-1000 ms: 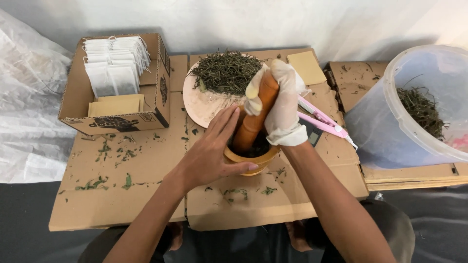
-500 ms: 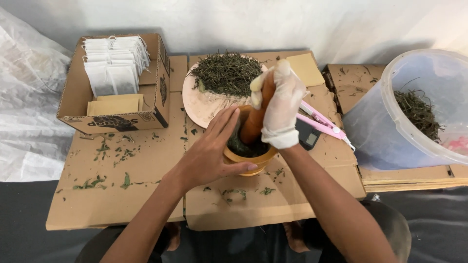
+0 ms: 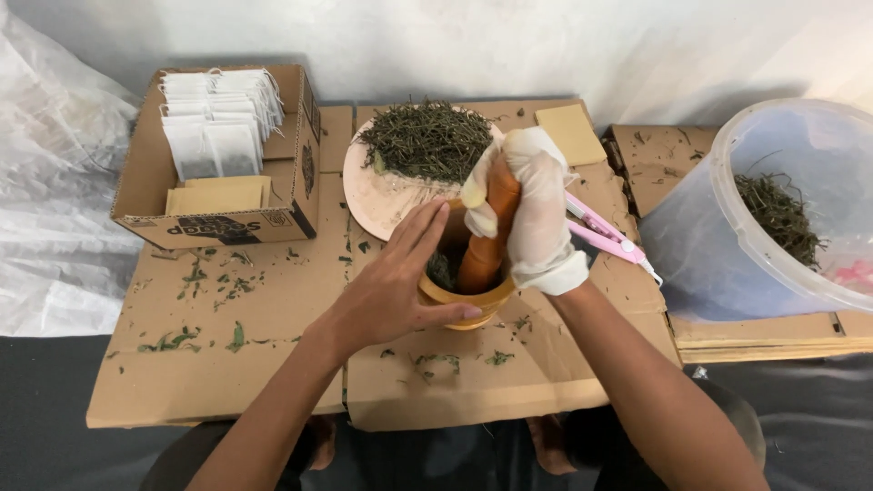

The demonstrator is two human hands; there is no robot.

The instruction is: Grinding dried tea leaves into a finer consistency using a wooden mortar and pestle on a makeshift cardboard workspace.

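My left hand is bare and wraps around the near left side of a small wooden mortar, steadying it on the flattened cardboard. My right hand wears a white glove and grips the top of an orange-brown wooden pestle that stands tilted inside the mortar. Dark green crushed leaves show in the mortar beside the pestle. Just behind it a pink plate carries a heap of dried green herb.
A cardboard box of white sachets and tan envelopes stands at the back left. A clear plastic tub with dried herb sits at the right. Pink scissors lie right of the mortar. A tan envelope lies behind. Leaf crumbs litter the cardboard.
The gloved right hand and pestle have shifted slightly within the mortar, a grinding motion. The left hand stays on the mortar's side.
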